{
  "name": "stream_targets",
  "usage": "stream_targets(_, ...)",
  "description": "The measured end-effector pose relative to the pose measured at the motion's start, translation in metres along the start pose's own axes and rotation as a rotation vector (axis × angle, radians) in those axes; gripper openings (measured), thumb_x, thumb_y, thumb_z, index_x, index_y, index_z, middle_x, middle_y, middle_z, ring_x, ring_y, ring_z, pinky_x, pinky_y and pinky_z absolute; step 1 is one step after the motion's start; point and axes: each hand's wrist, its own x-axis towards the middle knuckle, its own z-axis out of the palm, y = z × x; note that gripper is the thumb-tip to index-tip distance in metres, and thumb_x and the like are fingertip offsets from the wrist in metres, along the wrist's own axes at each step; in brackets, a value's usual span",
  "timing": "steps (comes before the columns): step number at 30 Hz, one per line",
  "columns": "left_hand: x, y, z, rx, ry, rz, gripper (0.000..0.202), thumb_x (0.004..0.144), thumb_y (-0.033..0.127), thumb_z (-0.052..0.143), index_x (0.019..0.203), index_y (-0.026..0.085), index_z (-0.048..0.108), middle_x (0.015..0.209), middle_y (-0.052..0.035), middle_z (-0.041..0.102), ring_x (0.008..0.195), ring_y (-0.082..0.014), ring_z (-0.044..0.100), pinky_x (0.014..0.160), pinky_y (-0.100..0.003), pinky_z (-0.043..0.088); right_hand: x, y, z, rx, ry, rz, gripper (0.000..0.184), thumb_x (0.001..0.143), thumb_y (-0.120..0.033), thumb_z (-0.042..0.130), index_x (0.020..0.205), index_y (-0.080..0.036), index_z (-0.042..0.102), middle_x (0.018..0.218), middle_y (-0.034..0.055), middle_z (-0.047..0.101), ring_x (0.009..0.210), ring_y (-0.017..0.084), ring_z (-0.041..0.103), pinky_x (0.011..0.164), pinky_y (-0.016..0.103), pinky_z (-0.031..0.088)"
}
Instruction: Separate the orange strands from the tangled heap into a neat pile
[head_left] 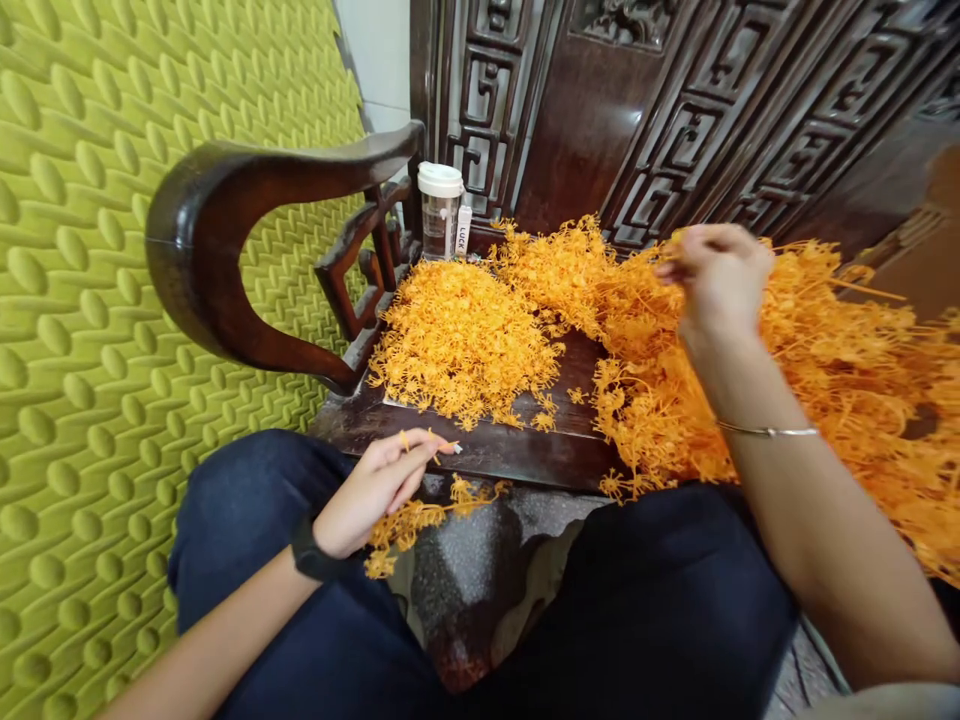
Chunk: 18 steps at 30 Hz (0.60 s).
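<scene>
My left hand [375, 490] pinches a small bunch of orange plastic sprigs [409, 520] between thumb and fingers, the bunch hanging below my palm over my dark blue trousers [300, 560]. My right hand [720, 275] is raised over the tangled heap of orange sprigs [825, 370] on the right of the dark wooden seat [495, 450], fingertips closed on a few strands pulled up from it. A flatter pile of small orange pieces [461, 340] lies to the left, beside the carved armrest [247, 260]. A clear jar with a white lid [440, 210] stands behind it.
</scene>
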Motion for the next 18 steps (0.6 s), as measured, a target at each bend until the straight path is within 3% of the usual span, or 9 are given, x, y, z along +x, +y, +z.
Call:
stream_targets(2,0.000,-0.001,0.000,-0.020,-0.011,-0.007,0.030,0.086,0.038,0.046,0.093,0.013,0.061,0.033,0.0113,0.028,0.034,-0.0042,0.017,0.044,-0.019,0.021,0.016,-0.002,-0.017,0.071,0.027,-0.183,0.011,0.076,-0.021,0.058,0.069,-0.017,0.051,0.061,-0.0009,0.051,0.042,0.006,0.047,0.040,0.021,0.032)
stream_targets(4,0.003,0.001,0.003,-0.039,-0.038,-0.007,0.029,0.086,0.037,0.046,0.094,0.014,0.061,0.034,0.0108,0.030,0.033,-0.0039,0.020,0.043,-0.018,0.022,0.008,-0.008,-0.021,0.073,-0.049,-0.266,0.012,0.078,-0.028,0.058,0.072,-0.020,0.053,0.061,-0.0012,0.050,0.046,0.007,0.045,0.041,0.022,0.033)
stream_targets(6,0.007,0.003,0.007,-0.059,-0.060,-0.027,0.029,0.086,0.038,0.046,0.094,0.014,0.061,0.034,0.0103,0.033,0.031,-0.0035,0.020,0.039,-0.018,0.020,-0.015,-0.013,-0.015,0.030,-0.121,-0.298,0.010,0.080,-0.030,0.058,0.075,-0.022,0.056,0.065,-0.0009,0.049,0.050,0.008,0.045,0.043,0.024,0.036)
stream_targets(9,0.009,0.002,0.010,-0.086,-0.077,-0.059,0.031,0.086,0.039,0.045,0.090,0.013,0.062,0.035,0.0089,0.037,0.028,-0.0031,0.024,0.037,-0.018,0.021,-0.049,-0.015,0.001,0.014,-0.073,-0.423,0.008,0.083,-0.031,0.055,0.080,-0.024,0.057,0.075,0.0009,0.052,0.056,0.010,0.051,0.051,0.028,0.043)
stream_targets(12,0.008,0.000,0.009,-0.124,-0.089,-0.041,0.032,0.086,0.039,0.044,0.086,0.012,0.062,0.041,0.0058,0.045,0.030,-0.0039,0.033,0.037,-0.019,0.025,-0.063,-0.009,0.011,-0.075,-0.109,-0.531,0.013,0.087,-0.031,0.046,0.096,-0.026,0.055,0.091,0.0032,0.054,0.073,0.013,0.057,0.067,0.032,0.049)
stream_targets(14,0.008,0.000,0.008,-0.166,-0.099,-0.017,0.034,0.086,0.040,0.043,0.086,0.012,0.062,0.047,0.0031,0.051,0.032,-0.0054,0.039,0.037,-0.020,0.027,-0.062,-0.002,0.013,-0.199,-0.313,-0.550,0.022,0.088,-0.028,0.045,0.108,-0.024,0.052,0.100,0.0047,0.055,0.086,0.016,0.059,0.076,0.034,0.049)
stream_targets(18,0.008,0.001,0.006,-0.307,-0.137,0.034,0.041,0.087,0.042,0.036,0.102,0.012,0.059,0.059,-0.0015,0.059,0.043,-0.0110,0.051,0.048,-0.024,0.039,-0.054,0.010,0.011,-0.545,-0.924,-0.517,0.045,0.081,-0.020,0.051,0.125,-0.022,0.045,0.127,0.0085,0.046,0.116,0.023,0.047,0.091,0.040,0.045)
